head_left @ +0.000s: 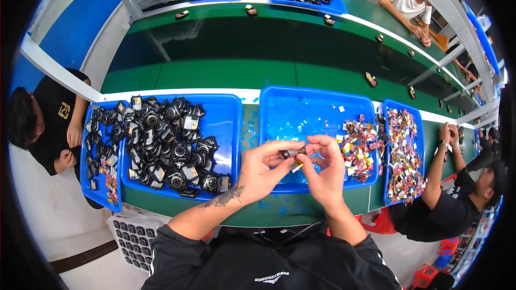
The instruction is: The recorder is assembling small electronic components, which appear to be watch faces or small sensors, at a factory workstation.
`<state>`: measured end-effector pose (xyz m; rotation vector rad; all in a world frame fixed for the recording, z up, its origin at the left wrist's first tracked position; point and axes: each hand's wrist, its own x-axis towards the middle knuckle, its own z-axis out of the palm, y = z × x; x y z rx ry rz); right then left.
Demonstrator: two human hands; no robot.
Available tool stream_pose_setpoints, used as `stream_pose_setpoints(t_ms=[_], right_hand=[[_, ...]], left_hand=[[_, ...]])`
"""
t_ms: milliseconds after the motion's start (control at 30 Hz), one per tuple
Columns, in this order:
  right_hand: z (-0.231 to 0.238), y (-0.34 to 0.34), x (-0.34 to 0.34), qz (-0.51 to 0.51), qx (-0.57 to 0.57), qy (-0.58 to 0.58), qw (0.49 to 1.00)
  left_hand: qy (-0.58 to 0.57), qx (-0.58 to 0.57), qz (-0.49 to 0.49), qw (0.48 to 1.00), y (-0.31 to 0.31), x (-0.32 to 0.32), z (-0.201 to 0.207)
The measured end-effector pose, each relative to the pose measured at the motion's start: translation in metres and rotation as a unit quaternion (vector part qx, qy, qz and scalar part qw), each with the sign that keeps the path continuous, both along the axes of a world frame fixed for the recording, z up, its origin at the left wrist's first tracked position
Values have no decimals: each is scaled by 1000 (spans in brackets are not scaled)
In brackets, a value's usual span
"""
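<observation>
Your left hand (262, 167) and right hand (325, 174) pinch a dark piece (288, 153), long axis roughly crosswise. Its yellow tab (295, 165) points toward you.

A black short-sleeved shirt (236, 260) bears white stripes (152, 263) and print (272, 278); a dark tattoo (226, 198) marks the left forearm (201, 218).

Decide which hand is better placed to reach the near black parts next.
Left hand, probably: the near black parts lie on its side, closer to it than to the right hand. Both hands, though, hold a small part.
</observation>
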<state>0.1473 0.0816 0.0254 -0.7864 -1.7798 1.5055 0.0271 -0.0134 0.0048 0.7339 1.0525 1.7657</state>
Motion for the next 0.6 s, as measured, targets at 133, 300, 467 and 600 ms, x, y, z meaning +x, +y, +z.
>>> stream_pose_setpoints(t_ms=[133,300,467,600], right_hand=[[-9,2,-1,10,91,-28,995],[-3,26,-5,48,43,-62,996],[-13,157,-61,134,52,-82,986],[-50,232,-114,-29,151,-247,957]], left_hand=[[37,-3,34,999,-1,3,0],[73,-62,18,995,-3,-7,23],[735,-253,218,590,-46,-98,17],[778,-302,179,521,-77,-132,11]])
